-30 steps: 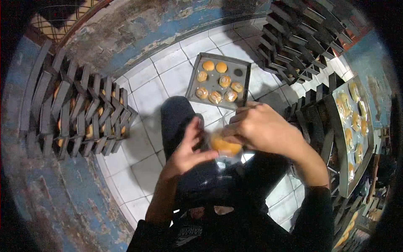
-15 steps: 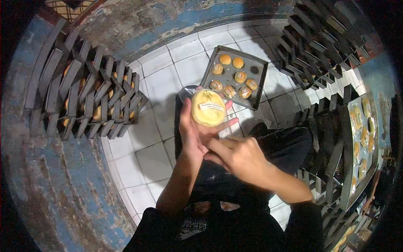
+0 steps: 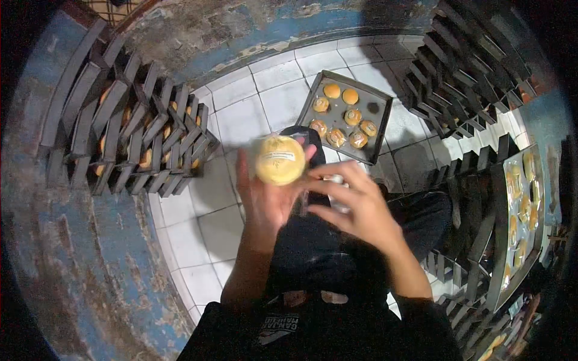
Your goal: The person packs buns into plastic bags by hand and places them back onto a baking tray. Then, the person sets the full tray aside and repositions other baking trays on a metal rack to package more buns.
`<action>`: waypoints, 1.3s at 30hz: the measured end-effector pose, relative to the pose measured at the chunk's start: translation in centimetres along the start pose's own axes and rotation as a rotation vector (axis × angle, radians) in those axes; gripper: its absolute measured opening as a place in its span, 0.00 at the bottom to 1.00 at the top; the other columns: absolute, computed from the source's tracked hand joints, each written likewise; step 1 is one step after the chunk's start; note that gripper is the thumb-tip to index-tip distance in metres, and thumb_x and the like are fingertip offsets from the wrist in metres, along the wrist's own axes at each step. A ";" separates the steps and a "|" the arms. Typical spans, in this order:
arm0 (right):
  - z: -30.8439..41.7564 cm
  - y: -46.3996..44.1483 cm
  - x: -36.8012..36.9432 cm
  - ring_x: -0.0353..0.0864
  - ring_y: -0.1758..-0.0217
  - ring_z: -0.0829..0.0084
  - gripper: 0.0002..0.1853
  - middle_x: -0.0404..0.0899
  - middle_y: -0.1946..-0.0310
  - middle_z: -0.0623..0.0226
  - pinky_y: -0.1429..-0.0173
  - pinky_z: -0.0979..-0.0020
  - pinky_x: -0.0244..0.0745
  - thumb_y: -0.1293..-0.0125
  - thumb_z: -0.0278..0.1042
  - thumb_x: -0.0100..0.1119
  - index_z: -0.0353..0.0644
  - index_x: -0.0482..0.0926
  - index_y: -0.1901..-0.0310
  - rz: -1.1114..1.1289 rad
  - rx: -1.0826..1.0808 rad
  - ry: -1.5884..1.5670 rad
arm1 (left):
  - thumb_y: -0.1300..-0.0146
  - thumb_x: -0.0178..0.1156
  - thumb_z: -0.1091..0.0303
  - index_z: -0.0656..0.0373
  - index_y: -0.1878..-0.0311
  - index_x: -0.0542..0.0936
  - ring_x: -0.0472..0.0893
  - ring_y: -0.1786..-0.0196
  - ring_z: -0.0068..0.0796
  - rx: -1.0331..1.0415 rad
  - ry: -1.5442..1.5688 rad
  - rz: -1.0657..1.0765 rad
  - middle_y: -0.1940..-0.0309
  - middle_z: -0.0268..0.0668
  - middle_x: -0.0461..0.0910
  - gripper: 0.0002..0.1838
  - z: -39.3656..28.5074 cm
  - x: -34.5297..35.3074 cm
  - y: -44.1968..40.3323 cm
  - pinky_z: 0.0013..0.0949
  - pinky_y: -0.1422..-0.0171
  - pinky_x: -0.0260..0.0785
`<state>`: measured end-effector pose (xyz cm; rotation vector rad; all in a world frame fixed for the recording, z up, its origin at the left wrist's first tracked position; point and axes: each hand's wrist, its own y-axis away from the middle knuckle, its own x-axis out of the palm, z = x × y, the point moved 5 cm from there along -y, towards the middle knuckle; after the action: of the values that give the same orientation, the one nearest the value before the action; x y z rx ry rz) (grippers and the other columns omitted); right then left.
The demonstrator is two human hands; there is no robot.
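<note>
My left hand [image 3: 268, 201] is palm up, thumb on one side and fingers on the other, holding a round pale-yellow wrapped bun [image 3: 280, 160]. Clear plastic surrounds it, and a white printed label crosses its top. Motion blurs both the hand and the bun. My right hand [image 3: 358, 207] is just to the right, its thumb and fingers spread apart and the fingertips close to the left hand's edge. I see nothing clearly held in it. Both hands are above my dark-clothed lap.
On the tiled floor ahead lies a dark metal tray [image 3: 385, 120] with several golden buns [image 3: 353, 117], most wrapped with round stickers. Stacked trays [image 3: 120, 120] stand at the left, more stacked trays [image 3: 475, 66] at the far right. A tray of wrapped buns [image 3: 515, 210] tops the near-right stack.
My left hand has moved slightly left with the wrapped bun. My right hand has drawn away from the left wrist area, and its fingers have spread. The whole view has shifted a little.
</note>
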<state>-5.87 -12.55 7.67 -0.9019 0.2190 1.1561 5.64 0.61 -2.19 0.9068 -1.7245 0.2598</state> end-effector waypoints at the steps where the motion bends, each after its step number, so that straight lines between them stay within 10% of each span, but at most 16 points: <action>1: -0.5 -0.2 1.6 0.84 0.49 0.59 0.15 0.86 0.52 0.69 0.43 0.64 0.79 0.42 0.32 0.79 0.44 0.90 0.53 -0.008 -0.016 -0.065 | 0.25 0.36 0.21 0.59 0.19 0.64 0.66 0.19 0.58 -0.010 -0.082 0.012 0.21 0.55 0.67 0.51 0.2 1.0 0.3 0.61 0.17 0.62; 4: -1.0 -1.0 1.5 0.85 0.50 0.60 0.12 0.88 0.52 0.67 0.44 0.64 0.80 0.41 0.30 0.79 0.43 0.90 0.55 -0.081 -0.066 -0.244 | 0.22 0.43 0.27 0.61 0.19 0.64 0.73 0.23 0.51 0.011 -0.025 -0.034 0.25 0.53 0.71 0.47 0.6 -0.5 2.3 0.56 0.18 0.66; 6: -1.9 -1.0 0.4 0.88 0.52 0.62 0.08 0.91 0.52 0.62 0.44 0.63 0.80 0.38 0.27 0.78 0.41 0.90 0.57 -0.138 0.000 -0.339 | 0.19 0.49 0.40 0.62 0.22 0.67 0.76 0.26 0.44 0.169 -0.836 0.104 0.27 0.51 0.72 0.37 -1.0 -1.5 4.3 0.49 0.21 0.69; 8: -3.9 -0.2 1.4 0.88 0.56 0.67 0.07 0.92 0.56 0.62 0.46 0.65 0.81 0.35 0.27 0.76 0.39 0.90 0.57 -0.103 0.187 -0.417 | 0.19 0.59 0.51 0.57 0.22 0.69 0.73 0.23 0.39 0.210 -0.883 -0.279 0.24 0.48 0.72 0.30 -2.9 -6.4 4.3 0.50 0.20 0.69; 14: -8.2 2.3 3.9 0.85 0.61 0.77 0.09 0.91 0.62 0.62 0.51 0.72 0.80 0.32 0.30 0.75 0.34 0.88 0.55 -0.011 0.481 -0.408 | 0.27 0.67 0.72 0.62 0.33 0.79 0.84 0.36 0.34 0.360 -1.301 -0.142 0.39 0.44 0.85 0.21 -3.1 -3.7 4.0 0.38 0.33 0.77; 22: -8.2 1.7 3.5 0.85 0.64 0.78 0.10 0.91 0.64 0.63 0.55 0.72 0.80 0.33 0.30 0.77 0.34 0.89 0.55 -0.024 0.444 -0.418 | 0.29 0.70 0.71 0.59 0.48 0.83 0.81 0.54 0.24 0.507 -1.377 -0.020 0.52 0.34 0.87 0.10 -4.0 -2.8 1.2 0.30 0.47 0.73; 27: -9.9 4.2 1.9 0.89 0.63 0.79 0.09 0.92 0.64 0.60 0.58 0.77 0.81 0.31 0.28 0.76 0.31 0.87 0.59 -0.061 0.906 -0.843 | 0.27 0.69 0.69 0.57 0.62 0.75 0.67 0.61 0.15 0.103 -1.159 -0.115 0.66 0.23 0.70 0.11 -4.7 -2.2 3.2 0.25 0.54 0.62; 34: -10.0 7.1 2.3 0.86 0.67 0.85 0.08 0.92 0.66 0.65 0.62 0.79 0.79 0.35 0.28 0.80 0.33 0.90 0.61 -0.016 0.644 -0.549 | 0.23 0.66 0.59 0.57 0.63 0.76 0.69 0.66 0.18 0.171 -1.347 -0.057 0.70 0.26 0.71 0.15 -4.0 -5.4 5.3 0.29 0.58 0.63; 39: -11.0 11.8 5.3 0.85 0.66 0.83 0.08 0.91 0.69 0.67 0.58 0.76 0.79 0.33 0.29 0.78 0.34 0.89 0.64 0.074 0.919 -0.563 | 0.22 0.64 0.59 0.58 0.62 0.77 0.70 0.67 0.22 -0.075 -1.497 -0.132 0.70 0.30 0.71 0.14 -1.3 -9.1 6.9 0.31 0.60 0.64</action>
<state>-10.60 -15.40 -8.45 0.2446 0.2823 1.1584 2.73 10.09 -8.04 1.2514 -2.9340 -0.7858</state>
